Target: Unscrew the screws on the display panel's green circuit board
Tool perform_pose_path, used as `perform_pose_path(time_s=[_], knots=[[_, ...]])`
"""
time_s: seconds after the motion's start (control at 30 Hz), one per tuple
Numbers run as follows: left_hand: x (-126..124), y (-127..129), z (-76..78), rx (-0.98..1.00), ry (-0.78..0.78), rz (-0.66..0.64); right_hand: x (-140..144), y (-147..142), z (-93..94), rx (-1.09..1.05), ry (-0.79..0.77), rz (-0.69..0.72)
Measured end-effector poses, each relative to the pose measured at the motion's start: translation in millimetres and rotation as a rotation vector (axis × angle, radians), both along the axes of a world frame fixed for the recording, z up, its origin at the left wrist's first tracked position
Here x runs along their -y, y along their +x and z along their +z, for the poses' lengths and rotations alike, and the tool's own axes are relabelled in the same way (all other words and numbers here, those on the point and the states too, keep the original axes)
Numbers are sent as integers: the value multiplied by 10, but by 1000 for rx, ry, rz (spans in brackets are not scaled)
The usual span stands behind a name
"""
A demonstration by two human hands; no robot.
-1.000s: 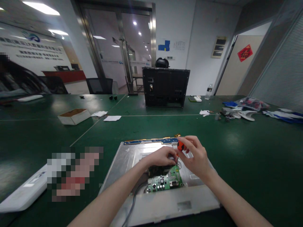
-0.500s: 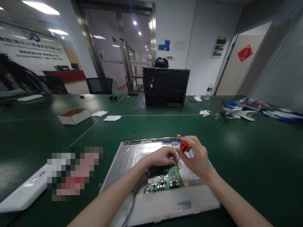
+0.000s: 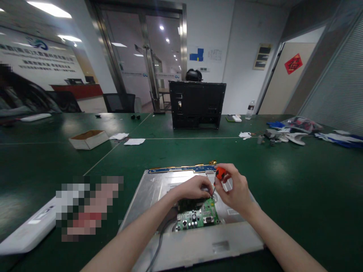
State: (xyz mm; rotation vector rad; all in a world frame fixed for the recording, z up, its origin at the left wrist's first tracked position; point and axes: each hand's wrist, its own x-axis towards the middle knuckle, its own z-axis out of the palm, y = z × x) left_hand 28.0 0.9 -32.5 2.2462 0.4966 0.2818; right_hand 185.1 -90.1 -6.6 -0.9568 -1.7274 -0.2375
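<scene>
A silver metal monitor back panel (image 3: 159, 189) lies flat on the green table in front of me. A green circuit board (image 3: 198, 217) is mounted on it, with a grey cable (image 3: 159, 241) running toward me. My right hand (image 3: 236, 190) grips a small screwdriver with an orange handle (image 3: 219, 173), its tip down at the board's far corner. My left hand (image 3: 193, 187) rests on the board's far edge, fingertips pinched right by the screwdriver tip. A blue strip (image 3: 181, 169) runs along the panel's far edge.
A black monitor shell (image 3: 197, 105) stands upright mid-table. A small cardboard box (image 3: 88, 139) and white papers (image 3: 134, 141) lie to the left, a white cover (image 3: 31, 230) at near left, parts and bags (image 3: 295, 130) at far right. A person sits at far left.
My right hand has turned slightly around the screwdriver, so the orange handle shifted a little. My left hand and the board stay where they were.
</scene>
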Motion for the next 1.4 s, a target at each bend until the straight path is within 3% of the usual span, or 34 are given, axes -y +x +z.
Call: perform_pose_path(time_s=[0.37,0.87,1.13,1.4], knots=[[6,6,-5,42,-48,6,-19,27,-16,43,48,-58],[0,3,-14,47,-21,1,-12,4,-6,9,31,48],[14,9,3,17,0,26,-10,12,0,100,43,-65],[-6,7,-17,33,5,-2,11,-5,39,65,23,19]])
